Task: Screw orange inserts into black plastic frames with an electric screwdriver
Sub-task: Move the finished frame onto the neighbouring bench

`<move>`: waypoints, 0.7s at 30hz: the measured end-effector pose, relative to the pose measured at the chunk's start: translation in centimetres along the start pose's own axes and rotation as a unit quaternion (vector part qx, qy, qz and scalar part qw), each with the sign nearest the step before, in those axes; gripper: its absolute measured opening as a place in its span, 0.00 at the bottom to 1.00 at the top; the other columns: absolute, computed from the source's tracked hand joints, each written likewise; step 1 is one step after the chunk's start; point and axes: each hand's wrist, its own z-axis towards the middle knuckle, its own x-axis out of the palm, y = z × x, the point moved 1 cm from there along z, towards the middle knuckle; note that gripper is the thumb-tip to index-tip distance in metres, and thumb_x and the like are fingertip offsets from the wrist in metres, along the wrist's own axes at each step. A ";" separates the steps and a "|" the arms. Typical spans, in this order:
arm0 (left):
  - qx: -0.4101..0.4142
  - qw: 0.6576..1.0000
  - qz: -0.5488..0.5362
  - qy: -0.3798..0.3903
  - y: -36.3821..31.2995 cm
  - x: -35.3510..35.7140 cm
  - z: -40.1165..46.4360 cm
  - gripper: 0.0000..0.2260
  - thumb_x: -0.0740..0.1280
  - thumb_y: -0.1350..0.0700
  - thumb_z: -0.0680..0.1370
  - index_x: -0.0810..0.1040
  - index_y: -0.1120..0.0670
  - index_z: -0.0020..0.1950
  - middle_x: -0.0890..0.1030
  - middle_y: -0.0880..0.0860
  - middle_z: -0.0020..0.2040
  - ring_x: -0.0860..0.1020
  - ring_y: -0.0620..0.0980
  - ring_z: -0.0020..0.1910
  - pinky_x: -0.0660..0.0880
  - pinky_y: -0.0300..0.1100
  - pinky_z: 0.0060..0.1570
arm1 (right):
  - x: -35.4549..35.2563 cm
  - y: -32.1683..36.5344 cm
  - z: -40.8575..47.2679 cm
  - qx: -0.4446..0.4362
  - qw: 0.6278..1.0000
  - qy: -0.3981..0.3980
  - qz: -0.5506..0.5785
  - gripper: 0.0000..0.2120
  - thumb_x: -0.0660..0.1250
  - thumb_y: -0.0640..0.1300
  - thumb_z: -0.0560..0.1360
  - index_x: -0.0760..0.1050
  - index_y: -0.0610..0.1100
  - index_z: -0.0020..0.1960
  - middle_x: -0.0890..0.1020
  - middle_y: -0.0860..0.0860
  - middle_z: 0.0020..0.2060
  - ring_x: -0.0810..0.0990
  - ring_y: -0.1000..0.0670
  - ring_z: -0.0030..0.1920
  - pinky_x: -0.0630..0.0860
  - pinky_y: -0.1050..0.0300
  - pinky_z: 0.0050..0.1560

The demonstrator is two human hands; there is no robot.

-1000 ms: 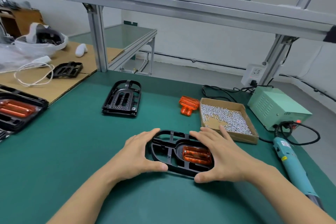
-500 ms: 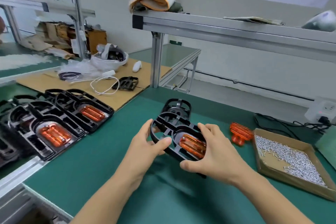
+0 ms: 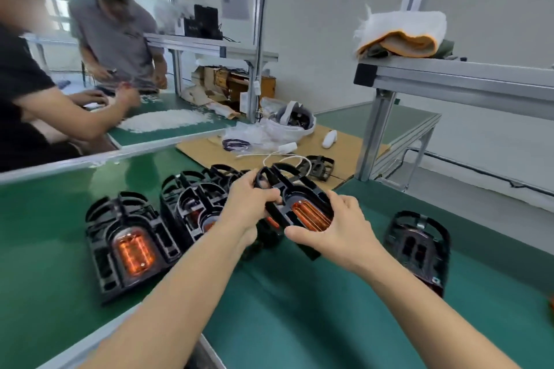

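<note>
Green worktop (image 3: 299, 308) carries everything. Row of finished black frames (image 3: 132, 246) with orange inserts sits left of the held frame. Held black frame (image 3: 287, 192) is lifted above the worktop, tilted, orange insert (image 3: 310, 214) seated in it. Empty frame (image 3: 416, 244) lies to its right. Left hand (image 3: 250, 204) grips held frame's left end; right hand (image 3: 335, 226) grips its right end, thumb below.

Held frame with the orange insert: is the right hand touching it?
Touching. The head view shows the right hand with thumb and fingers curled around the held frame's near end.
</note>
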 end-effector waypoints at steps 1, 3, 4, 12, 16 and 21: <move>0.002 1.000 0.009 -0.005 -0.4 -0.8 0.9 0.13 0.63 0.75 0.73 0.74 0.58 0.48 0.68 0.51 0.34 0.72 0.50 0.33 0.74 0.48 0.41 | 0.6 0.5 0.9 -0.008 1.000 0.005 0.011 0.47 0.72 0.70 0.61 0.61 0.52 0.72 0.65 0.51 0.65 0.65 0.47 0.67 0.64 0.47 0.69; -0.001 1.000 0.028 -0.012 -0.9 -2.2 2.6 0.13 0.63 0.75 0.73 0.76 0.57 0.46 0.69 0.52 0.35 0.73 0.51 0.34 0.75 0.46 0.39 | 1.7 1.5 2.6 -0.021 0.999 0.013 0.025 0.43 0.74 0.67 0.61 0.63 0.52 0.70 0.67 0.51 0.63 0.67 0.47 0.66 0.66 0.47 0.68; -0.002 0.999 0.039 -0.014 -1.0 -2.8 3.4 0.14 0.63 0.75 0.73 0.77 0.56 0.46 0.69 0.52 0.35 0.73 0.51 0.36 0.75 0.46 0.40 | 2.3 1.9 3.3 -0.022 0.999 0.018 0.035 0.41 0.74 0.65 0.61 0.64 0.52 0.68 0.67 0.51 0.61 0.68 0.48 0.65 0.67 0.48 0.67; 0.016 0.980 0.189 -0.055 -2.5 -6.3 8.8 0.14 0.67 0.66 0.76 0.79 0.56 0.60 0.81 0.54 0.49 0.78 0.51 0.44 0.75 0.44 0.43 | 5.5 3.8 8.1 -0.029 0.999 0.011 0.023 0.44 0.75 0.64 0.63 0.63 0.47 0.71 0.69 0.47 0.67 0.67 0.46 0.68 0.67 0.46 0.67; 0.026 0.966 0.239 -0.097 -2.8 -8.0 10.7 0.08 0.66 0.65 0.76 0.81 0.54 0.50 0.82 0.56 0.50 0.79 0.56 0.49 0.76 0.50 0.55 | 6.5 5.4 9.5 -0.038 0.999 -0.003 -0.027 0.46 0.73 0.67 0.63 0.62 0.46 0.73 0.68 0.47 0.70 0.65 0.45 0.70 0.64 0.46 0.68; 0.011 0.932 0.314 -0.178 -2.5 -10.5 13.1 0.13 0.66 0.63 0.76 0.81 0.55 0.58 0.81 0.57 0.56 0.79 0.57 0.53 0.76 0.48 0.55 | 7.6 8.3 10.8 -0.061 0.994 -0.020 -0.086 0.47 0.69 0.71 0.64 0.61 0.47 0.74 0.67 0.45 0.71 0.63 0.42 0.72 0.60 0.44 0.69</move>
